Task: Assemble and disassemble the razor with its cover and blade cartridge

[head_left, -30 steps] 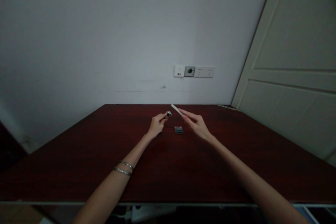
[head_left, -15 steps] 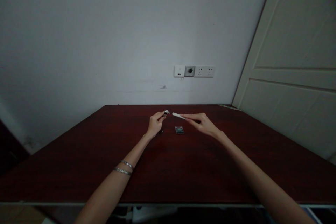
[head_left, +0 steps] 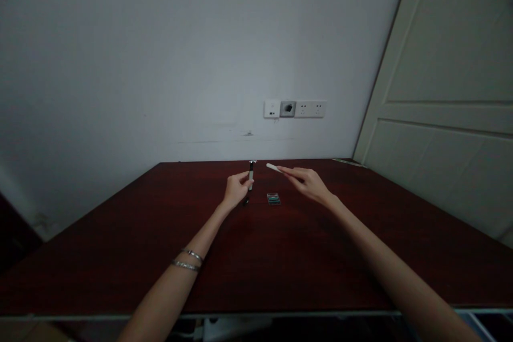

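Note:
My left hand [head_left: 235,190] pinches a small razor [head_left: 251,176] by its pale handle. Its dark neck and T-shaped head point away from me, above the table. Across from it, my right hand [head_left: 310,184] grips a slim white stick [head_left: 273,167] with a rounded end between thumb and fingers. The stick's tip is apart from the razor, to its right. Between and below the hands lies a small clear case [head_left: 273,199] with something teal inside. Just under the left hand is a small dark object [head_left: 246,201], too small to make out.
The dark red tabletop [head_left: 280,256] runs back to a pale wall. Sockets and switches [head_left: 294,109] sit on that wall. At the right stands a panelled door [head_left: 444,144]. A thin strip [head_left: 348,162] lies at the table's back right edge.
The razor has turned in my left hand, so its handle and T-shaped head now show lengthwise. My right hand has shifted the white stick slightly up and away from the razor.

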A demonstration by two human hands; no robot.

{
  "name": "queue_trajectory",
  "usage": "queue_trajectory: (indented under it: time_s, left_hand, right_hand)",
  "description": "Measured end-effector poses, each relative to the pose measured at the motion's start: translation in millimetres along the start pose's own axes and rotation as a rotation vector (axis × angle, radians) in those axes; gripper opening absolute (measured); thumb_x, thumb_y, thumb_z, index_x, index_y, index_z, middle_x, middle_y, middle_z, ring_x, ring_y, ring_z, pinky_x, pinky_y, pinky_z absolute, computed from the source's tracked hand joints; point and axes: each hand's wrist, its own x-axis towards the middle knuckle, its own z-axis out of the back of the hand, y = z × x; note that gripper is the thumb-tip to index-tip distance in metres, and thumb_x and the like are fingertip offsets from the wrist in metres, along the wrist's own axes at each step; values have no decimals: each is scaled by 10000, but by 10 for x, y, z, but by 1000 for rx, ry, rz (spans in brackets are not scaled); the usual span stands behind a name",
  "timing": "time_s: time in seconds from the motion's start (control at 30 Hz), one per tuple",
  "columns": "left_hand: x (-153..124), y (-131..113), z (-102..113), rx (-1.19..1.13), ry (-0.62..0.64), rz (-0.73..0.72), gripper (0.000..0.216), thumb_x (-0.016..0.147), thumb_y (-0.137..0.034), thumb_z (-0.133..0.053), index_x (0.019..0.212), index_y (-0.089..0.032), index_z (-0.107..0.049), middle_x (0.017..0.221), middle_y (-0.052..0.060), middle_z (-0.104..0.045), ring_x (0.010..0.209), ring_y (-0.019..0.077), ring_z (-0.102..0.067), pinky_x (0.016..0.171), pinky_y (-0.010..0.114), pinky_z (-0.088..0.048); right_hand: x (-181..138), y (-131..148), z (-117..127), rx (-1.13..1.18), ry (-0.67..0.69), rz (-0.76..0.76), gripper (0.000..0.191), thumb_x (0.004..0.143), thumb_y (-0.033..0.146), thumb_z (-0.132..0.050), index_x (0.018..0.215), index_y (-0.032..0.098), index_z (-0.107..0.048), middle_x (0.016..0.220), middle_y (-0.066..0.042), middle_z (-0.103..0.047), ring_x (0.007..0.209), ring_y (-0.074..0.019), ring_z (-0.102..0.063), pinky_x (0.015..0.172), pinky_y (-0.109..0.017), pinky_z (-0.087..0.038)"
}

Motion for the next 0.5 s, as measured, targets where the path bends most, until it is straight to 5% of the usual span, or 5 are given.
queue_trajectory:
  time_s: [0.17, 0.5]
  left_hand:
    - [-84, -80, -97, -186, 267, 347, 158, 648, -166, -656, 793, -104, -669, 607, 30, -626, 509, 134, -594, 474, 235, -479]
    - [-92, -199, -51, -271, 272, 407, 177, 631, -189, -697, 776, -96, -655, 632, 55, -650, 527, 141, -620, 447, 213, -486]
  right_hand:
    - [171, 68, -143, -128, 16, 59, 391, 903, 322, -385, 1281, 317, -485, 790, -32, -619, 652, -129, -524, 592, -223, -341]
    - [65, -156, -163, -203, 15, 43, 408, 888, 284, -389, 1284, 311, -484, 728, -24, -554, 600, -117, -467, 548, -214, -303]
